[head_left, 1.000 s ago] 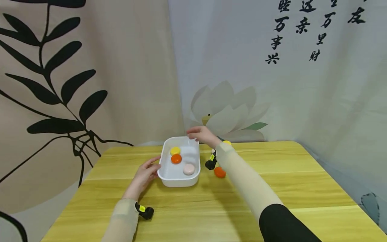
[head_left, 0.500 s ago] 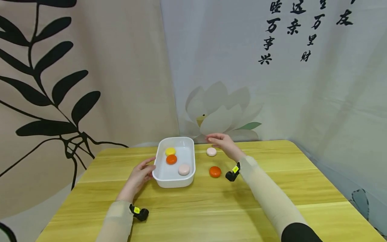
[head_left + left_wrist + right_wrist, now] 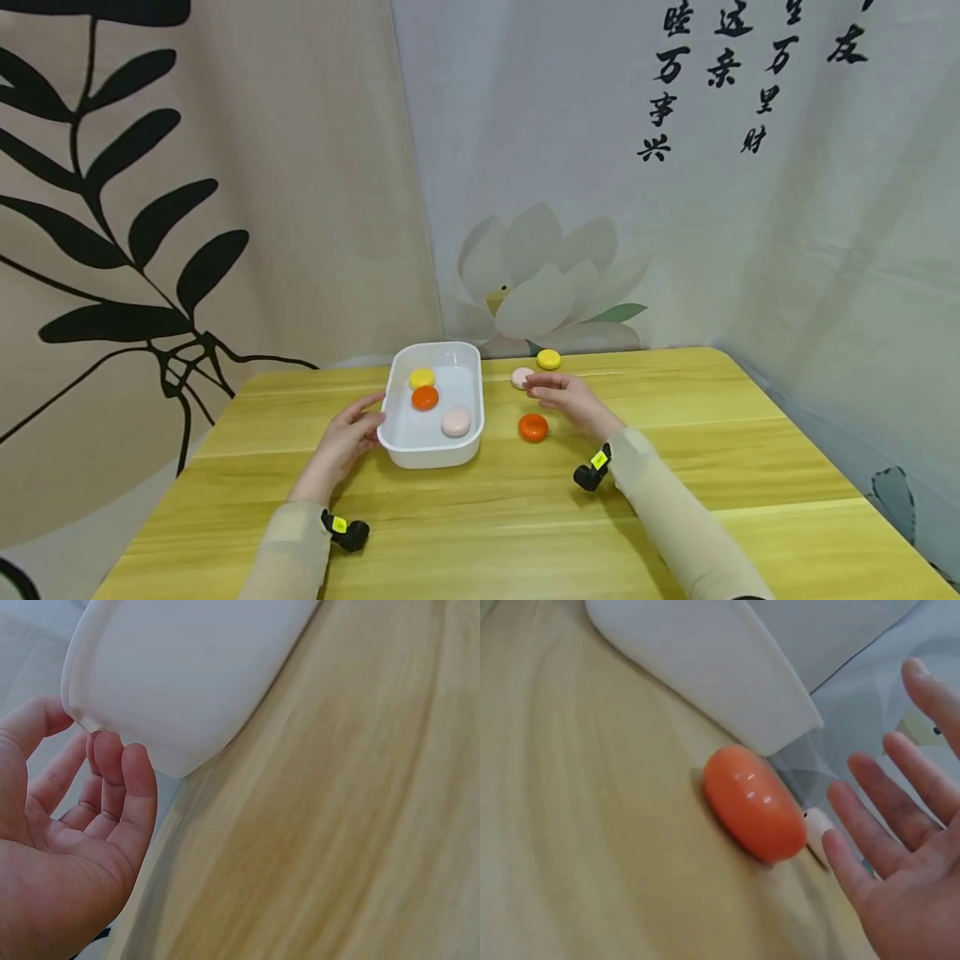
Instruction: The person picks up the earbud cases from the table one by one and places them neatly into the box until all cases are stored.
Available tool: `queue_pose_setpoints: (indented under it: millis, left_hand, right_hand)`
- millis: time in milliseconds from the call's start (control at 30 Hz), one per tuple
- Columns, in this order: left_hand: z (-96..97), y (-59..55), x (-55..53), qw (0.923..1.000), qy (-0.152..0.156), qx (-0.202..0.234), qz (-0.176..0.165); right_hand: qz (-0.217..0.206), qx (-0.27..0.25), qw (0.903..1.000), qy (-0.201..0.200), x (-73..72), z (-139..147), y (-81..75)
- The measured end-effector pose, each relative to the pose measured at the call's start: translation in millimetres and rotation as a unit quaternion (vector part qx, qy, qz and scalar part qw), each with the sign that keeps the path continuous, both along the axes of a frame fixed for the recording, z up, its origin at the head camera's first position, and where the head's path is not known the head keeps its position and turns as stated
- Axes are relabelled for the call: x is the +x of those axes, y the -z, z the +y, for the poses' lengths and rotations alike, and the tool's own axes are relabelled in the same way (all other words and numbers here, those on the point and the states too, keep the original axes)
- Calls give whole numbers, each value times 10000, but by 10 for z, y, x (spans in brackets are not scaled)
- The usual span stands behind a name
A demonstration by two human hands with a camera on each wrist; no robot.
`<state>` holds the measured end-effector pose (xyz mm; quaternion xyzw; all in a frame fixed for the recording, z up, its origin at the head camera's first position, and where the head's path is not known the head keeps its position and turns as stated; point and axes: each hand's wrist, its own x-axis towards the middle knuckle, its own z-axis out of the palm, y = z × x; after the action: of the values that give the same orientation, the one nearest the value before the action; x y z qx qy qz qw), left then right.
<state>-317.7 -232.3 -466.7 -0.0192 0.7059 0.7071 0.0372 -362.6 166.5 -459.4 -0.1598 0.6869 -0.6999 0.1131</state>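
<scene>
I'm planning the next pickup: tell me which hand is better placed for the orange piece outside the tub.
Probably the right hand: it's empty and near the orange piece, while the left hand holds the white tub by its left edge, across from that piece.

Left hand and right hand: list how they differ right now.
The left hand holds the rim of the white tray; the right hand holds nothing.
The left hand's fingers curl against the tray, while the right hand's are extended and slightly apart.
The left hand is at the tray's left side; the right hand is to its right, near an orange piece.
Both are bare beyond pale sleeves.
</scene>
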Motion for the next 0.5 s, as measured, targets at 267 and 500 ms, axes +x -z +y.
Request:
queue_pose_setpoints:
  millis: [267, 500]
  left_hand:
    - [11, -23, -1, 10000, -4, -4, -57]
    - [15, -49, 27, 9999, 13, -53, -140]
  right_hand:
    - [-141, 597, 9978, 250, 70, 10, 204]
    - [-139, 691, 9975, 111, 166, 21, 197]
